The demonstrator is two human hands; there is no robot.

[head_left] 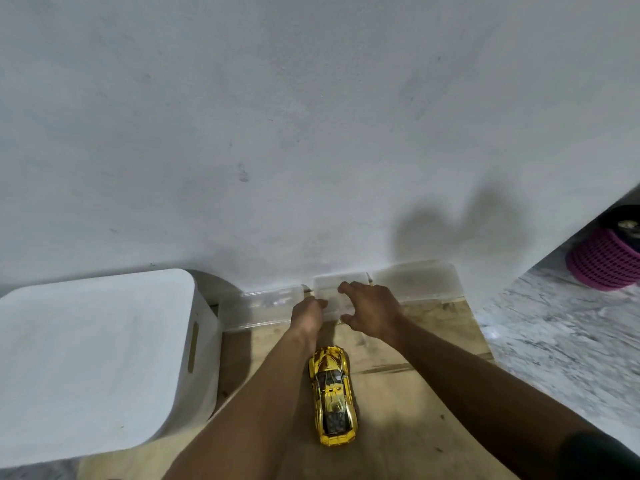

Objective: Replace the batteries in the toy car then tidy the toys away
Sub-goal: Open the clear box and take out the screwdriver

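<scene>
Both hands meet at a small clear plastic box [327,288]: left hand [307,315] at its side, right hand [372,312] arched over it; blur hides whether they clamp it. Shiny gold toy car [333,396] stands on the wooden board [401,396] between the forearms.

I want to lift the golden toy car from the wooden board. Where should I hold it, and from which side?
Hold the toy car across its middle, thumb on one side and fingers on the other, coming from above. It stands on its wheels on the board, long and narrow, so a grip over the roof should probably sit steady.
</scene>
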